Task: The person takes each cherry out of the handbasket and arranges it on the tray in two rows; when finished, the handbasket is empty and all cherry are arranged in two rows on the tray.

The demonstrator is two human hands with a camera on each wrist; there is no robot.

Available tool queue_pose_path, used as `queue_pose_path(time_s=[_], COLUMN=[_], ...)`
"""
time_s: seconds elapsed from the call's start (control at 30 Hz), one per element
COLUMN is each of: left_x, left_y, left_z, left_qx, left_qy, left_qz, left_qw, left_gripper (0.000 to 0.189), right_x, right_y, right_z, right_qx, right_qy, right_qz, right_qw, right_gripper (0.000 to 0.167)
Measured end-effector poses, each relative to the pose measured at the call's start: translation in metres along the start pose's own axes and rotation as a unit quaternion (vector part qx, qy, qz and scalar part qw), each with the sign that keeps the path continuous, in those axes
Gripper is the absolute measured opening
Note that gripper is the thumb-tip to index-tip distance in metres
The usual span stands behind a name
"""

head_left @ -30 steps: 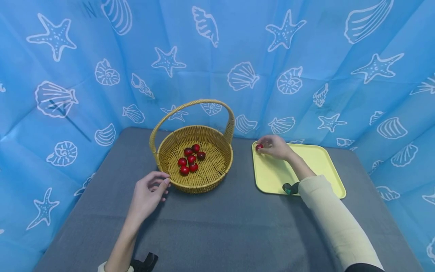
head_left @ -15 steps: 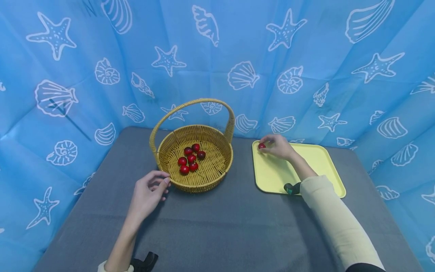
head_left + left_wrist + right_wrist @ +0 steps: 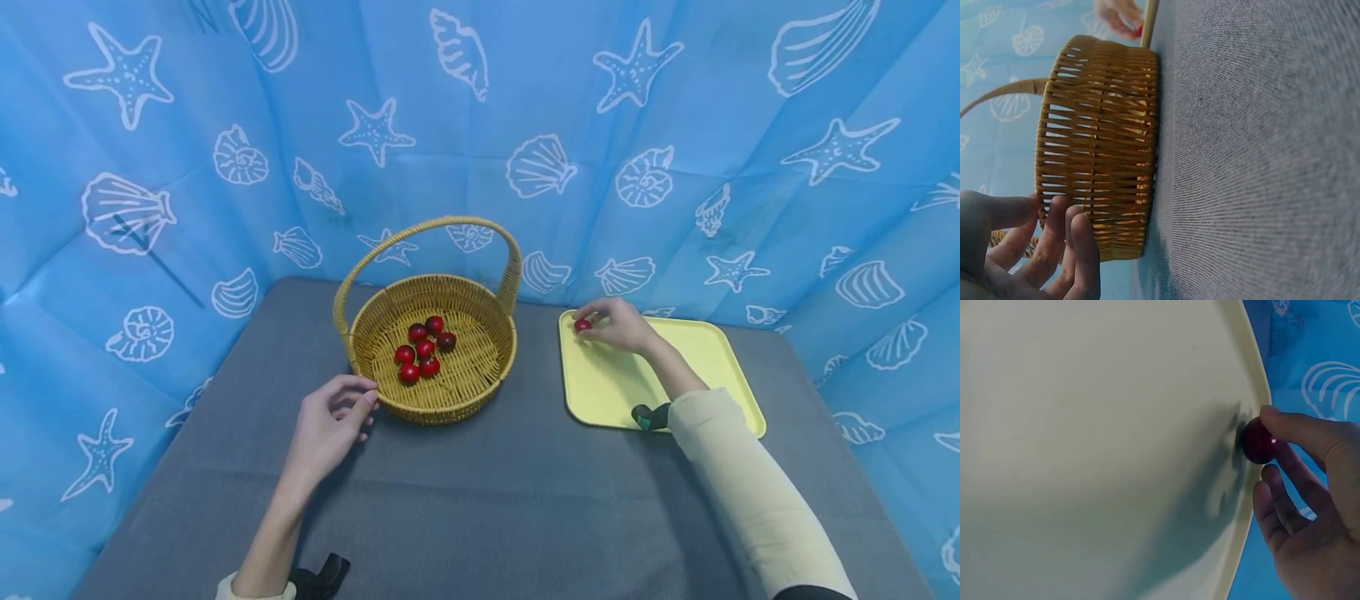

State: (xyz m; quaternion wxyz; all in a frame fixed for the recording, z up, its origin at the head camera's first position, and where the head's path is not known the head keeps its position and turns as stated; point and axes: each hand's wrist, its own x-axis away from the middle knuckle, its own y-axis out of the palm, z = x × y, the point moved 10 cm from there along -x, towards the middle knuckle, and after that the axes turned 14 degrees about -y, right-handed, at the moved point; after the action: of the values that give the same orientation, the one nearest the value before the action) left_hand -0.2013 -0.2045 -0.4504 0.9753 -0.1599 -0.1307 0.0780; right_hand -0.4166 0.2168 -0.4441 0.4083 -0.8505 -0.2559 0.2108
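Observation:
A round wicker basket with a tall arched handle stands left of centre, several dark red cherries lying together on its floor. My left hand pinches the basket's near-left rim between thumb and fingers; in the left wrist view the fingers lie against the woven wall. Over the far-left corner of a yellow tray, my right hand holds a single cherry between thumb and fingertips. The right wrist view shows that cherry close to the tray's edge, with the hand's shadow beside it.
A grey cloth covers the table, with a strip of it between basket and tray. Behind hangs a blue curtain with white shells and starfish. The basket handle arches above the bowl.
My right hand has shifted slightly to the right over the tray with the cherry still between its fingers. My left hand stays at the basket rim, and the head view has moved a little.

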Motion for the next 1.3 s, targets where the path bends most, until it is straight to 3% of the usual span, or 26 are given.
queue_pose_path(time_s=[0.33,0.53,0.67,0.8,0.97,1.3], left_x=[-0.001,-0.002,-0.002,-0.002,-0.001,0.001], left_y=[0.0,0.001,0.0,0.001,0.002,0.001], left_z=[-0.002,-0.003,-0.004,-0.005,-0.006,-0.008], left_qx=[0.014,0.027,0.034,0.041,0.044,0.048], left_qy=[-0.014,-0.017,-0.026,-0.035,-0.041,-0.049], left_qz=[0.002,0.01,0.014,0.019,0.023,0.026], left_qw=[0.9998,0.9994,0.999,0.9984,0.9979,0.9973], left_gripper=[0.024,0.024,0.025,0.025,0.024,0.026], right_x=[-0.002,-0.012,-0.017,-0.024,-0.037,-0.073], right_y=[-0.007,-0.013,-0.01,-0.003,0.007,0.037], right_z=[-0.022,-0.055,-0.082,-0.109,-0.137,-0.179], right_qx=[-0.051,-0.109,-0.17,-0.209,-0.206,-0.203], right_qy=[0.015,0.004,0.001,-0.031,-0.099,-0.148], right_qz=[0.011,0.031,0.028,0.017,0.008,-0.033], right_qw=[0.9985,0.9935,0.9851,0.9773,0.9734,0.9672], right_gripper=[0.035,0.036,0.031,0.024,0.024,0.021])
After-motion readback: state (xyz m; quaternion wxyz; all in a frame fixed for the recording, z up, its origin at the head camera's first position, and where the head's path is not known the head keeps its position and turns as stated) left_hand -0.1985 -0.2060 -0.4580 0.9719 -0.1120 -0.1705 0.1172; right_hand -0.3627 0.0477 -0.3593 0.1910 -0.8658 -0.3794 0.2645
